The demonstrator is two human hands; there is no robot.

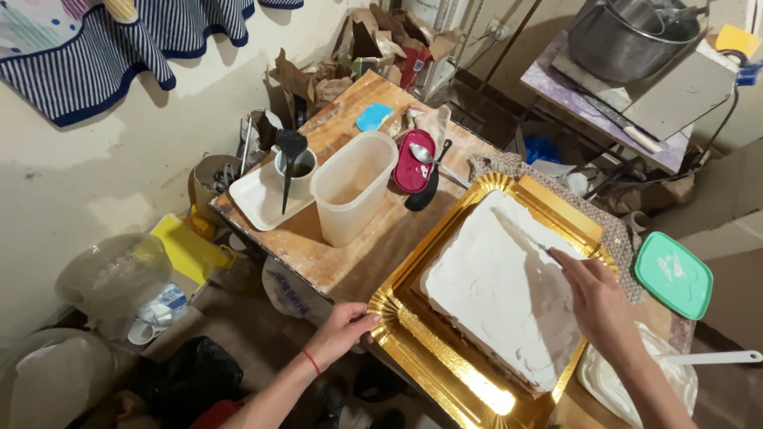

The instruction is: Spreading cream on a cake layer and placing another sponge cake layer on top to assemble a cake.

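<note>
White frosted cake point(501, 294) on a shiny gold tray point(413, 349); beside the tray, a green lid point(673, 275) and a dark red dish point(413, 163)

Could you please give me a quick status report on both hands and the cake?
Left hand gripping gold tray corner. Right hand holding spatula on white frosted cake. Clear plastic tub and red dish nearby, not touching the tray.

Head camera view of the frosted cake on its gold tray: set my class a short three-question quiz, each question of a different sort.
1. True or false: the left hand grips the gold tray by its corner.
2. What does the right hand press against the white cake?
A. spatula
B. whisk
C. fork
3. What colour is the lid right of the tray?

Key: 1 true; 2 A; 3 green.
</note>
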